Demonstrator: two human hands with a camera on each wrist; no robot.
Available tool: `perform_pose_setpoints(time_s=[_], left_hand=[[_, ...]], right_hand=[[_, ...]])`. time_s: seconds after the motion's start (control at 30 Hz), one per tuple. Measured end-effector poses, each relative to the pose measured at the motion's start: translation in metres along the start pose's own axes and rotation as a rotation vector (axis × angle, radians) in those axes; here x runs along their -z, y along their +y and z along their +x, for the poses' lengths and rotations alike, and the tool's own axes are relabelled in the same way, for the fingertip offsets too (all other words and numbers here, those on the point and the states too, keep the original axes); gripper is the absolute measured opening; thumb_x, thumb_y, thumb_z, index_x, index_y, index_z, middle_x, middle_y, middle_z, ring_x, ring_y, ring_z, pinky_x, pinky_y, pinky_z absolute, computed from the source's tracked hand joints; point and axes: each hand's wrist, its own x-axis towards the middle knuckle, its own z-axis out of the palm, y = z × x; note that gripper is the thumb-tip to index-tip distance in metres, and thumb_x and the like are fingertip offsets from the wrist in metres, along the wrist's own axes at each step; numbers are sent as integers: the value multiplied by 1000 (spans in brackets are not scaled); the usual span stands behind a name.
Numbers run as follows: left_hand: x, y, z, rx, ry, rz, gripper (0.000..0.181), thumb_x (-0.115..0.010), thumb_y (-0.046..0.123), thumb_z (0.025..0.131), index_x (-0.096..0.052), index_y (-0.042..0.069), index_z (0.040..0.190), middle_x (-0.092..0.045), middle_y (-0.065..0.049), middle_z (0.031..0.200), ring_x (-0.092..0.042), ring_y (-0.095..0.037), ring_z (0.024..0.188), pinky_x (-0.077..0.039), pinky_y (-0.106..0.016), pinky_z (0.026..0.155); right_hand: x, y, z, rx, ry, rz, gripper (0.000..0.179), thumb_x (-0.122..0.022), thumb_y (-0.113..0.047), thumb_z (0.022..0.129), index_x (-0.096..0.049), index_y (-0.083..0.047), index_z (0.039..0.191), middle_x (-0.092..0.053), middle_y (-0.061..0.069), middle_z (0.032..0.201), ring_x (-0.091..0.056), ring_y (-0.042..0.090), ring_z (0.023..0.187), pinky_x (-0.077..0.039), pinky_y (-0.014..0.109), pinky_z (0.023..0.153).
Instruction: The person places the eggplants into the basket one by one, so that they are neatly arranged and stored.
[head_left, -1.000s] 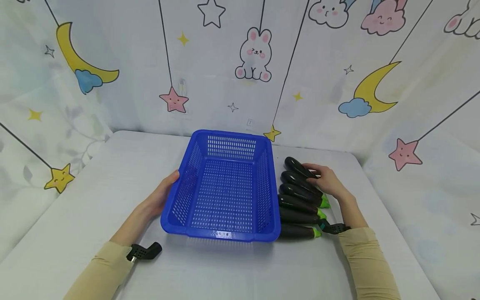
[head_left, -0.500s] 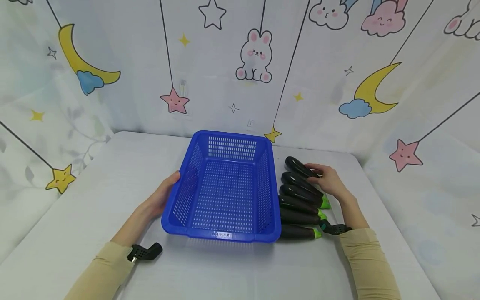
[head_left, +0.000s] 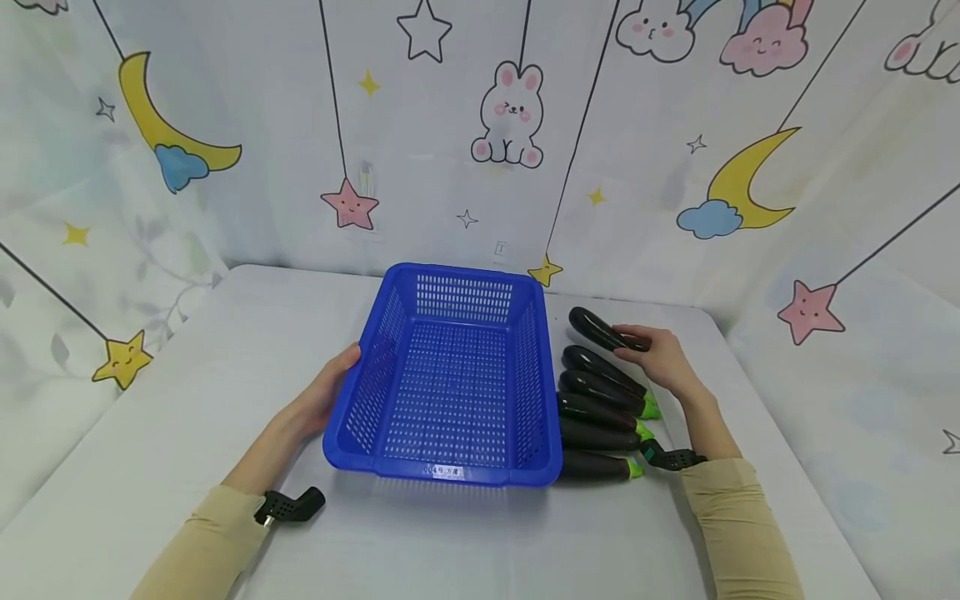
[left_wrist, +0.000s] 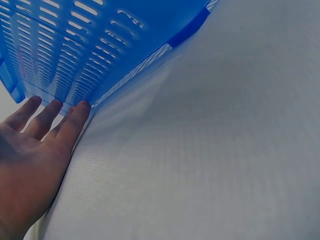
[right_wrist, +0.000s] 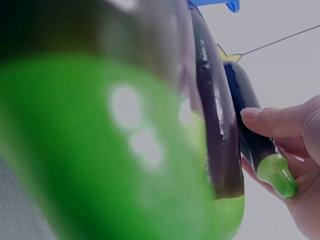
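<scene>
The work, as I judge it, is at its beginning: one eggplant [head_left: 591, 325] is in the right hand [head_left: 663, 360], and none shows inside the blue basket [head_left: 491, 477]. Five other eggplants [head_left: 600, 412] lie in a row on the white table [head_left: 420, 546], just to the right of the basket, so all these seem left to be handled.

The right hand pinches its eggplant near the green stem end [right_wrist: 276, 175], with the thumb on one side – the grip looks firm. This eggplant is at the far end of the row, a little apart from its neighbour. The left hand [head_left: 318, 396] keeps its fingers rather straight and spread, touching the basket's outer side; its thumb I cannot make out well.

Some parts are hard to see. The basket's wall covers the ends of the nearer eggplants, and a blurred green end fills much of the right wrist view. Whether the held eggplant is fully off the table, I cannot tell.
</scene>
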Motion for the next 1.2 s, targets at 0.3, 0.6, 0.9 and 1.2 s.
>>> perform_pose_setpoints(time_s=[0.3,0.6,0.9,1.2], left_hand=[[-1,1,-1,11,8,5,74,-31,59,101,-8,16,157,-54,-17,128,-63,-25,105,-56,-41,84],[-1,0,0,3,16,26,76,-31,60,100,-9,14,157,-52,-19,131,-62,-26,107,-56,-42,86],[0,0,0,2,32,33,76,-32,59,100,-7,18,158,-47,-22,135,-60,-27,109,-55,-41,87],[-1,0,0,-1,43,41,75,-32,58,100,-8,18,158,-47,-23,135,-60,-27,110,-55,-43,88]], right_hand=[[3,-5,-1,5,-4,25,44,-67,-16,97,-58,-6,139,-64,21,130,-65,36,114,-52,54,94],[6,-5,0,36,7,55,44,-67,-21,98,-59,-8,139,-66,18,127,-67,32,110,-46,9,80],[6,-11,-1,40,13,56,44,-67,-23,98,-59,-10,139,-66,17,128,-66,31,111,-46,10,81],[7,-16,-1,53,11,38,44,-66,-24,99,-59,-10,139,-65,17,130,-66,31,112,-45,10,83]])
